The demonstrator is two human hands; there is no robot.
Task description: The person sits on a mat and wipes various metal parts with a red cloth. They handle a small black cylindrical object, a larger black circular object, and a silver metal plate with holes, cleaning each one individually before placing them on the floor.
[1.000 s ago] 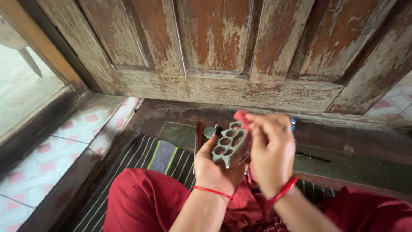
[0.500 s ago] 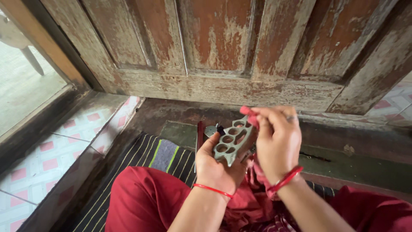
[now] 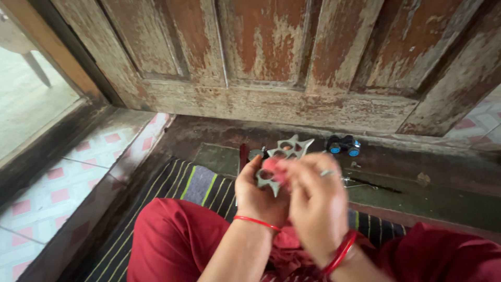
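1 weathered wooden door (image 3: 271,57) at back, 1 striped mat (image 3: 172,183) on the floor. 2 hands up front: left hand (image 3: 261,196) grip clenched on 1 grey metal frame with holes (image 3: 284,156); right hand (image 3: 315,206) blurred, pinching something pink against it. 1 blue-wheeled toy car (image 3: 343,144) by the door.

The blurred right hand (image 3: 315,206) hides the near part of the grey spiked metal piece (image 3: 282,159) (something pink (image 3: 272,167) there is too smeared to tell).

Head view, steeply down and close over the lap (door (image 3: 271,62) beyond)
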